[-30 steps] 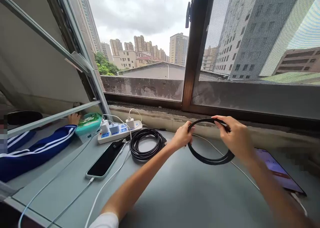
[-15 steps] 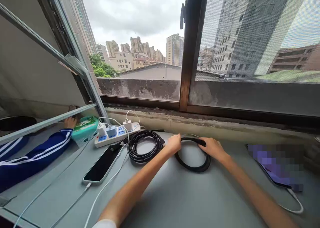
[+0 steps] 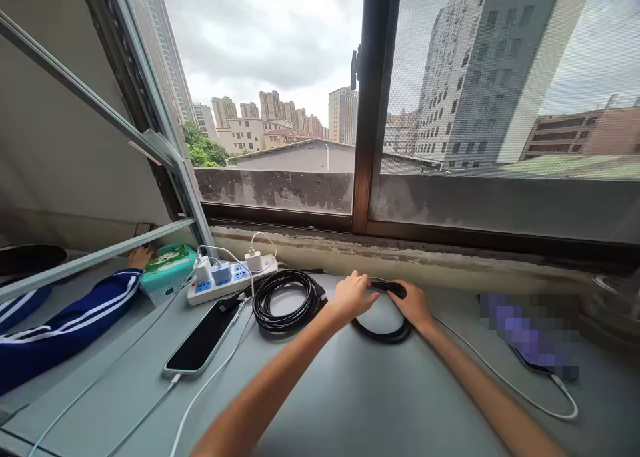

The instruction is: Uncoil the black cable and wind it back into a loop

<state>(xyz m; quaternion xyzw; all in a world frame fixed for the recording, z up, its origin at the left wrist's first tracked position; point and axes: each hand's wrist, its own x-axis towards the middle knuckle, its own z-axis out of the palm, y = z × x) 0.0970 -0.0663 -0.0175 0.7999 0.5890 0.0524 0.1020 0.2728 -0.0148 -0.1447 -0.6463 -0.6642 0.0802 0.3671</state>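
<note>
A coil of black cable (image 3: pixel 384 337) lies on the grey tabletop in front of me, its upper part bunched between my hands. My left hand (image 3: pixel 354 295) is at the coil's upper left, fingers curled over it and thumb pointing right; its exact grip is partly hidden. On the upper right, my right hand (image 3: pixel 411 305) is closed round the bundled strands. Just left of my left hand rests a second, thicker coil of black cable (image 3: pixel 265 323) with a plug end near my wrist.
A power strip (image 3: pixel 233 282) with white chargers stands by the wall, near a phone (image 3: pixel 207 337) on a cable. Further left are a teal box (image 3: pixel 169 270) and another person's blue sleeve (image 3: pixel 95 317). A blurred purple device (image 3: pixel 530 333) lies at right. Windows rise behind.
My hands have come closer together on the coil, and its upper strands look more bunched. The left thumb now sticks out to the right. The view has shifted slightly.
</note>
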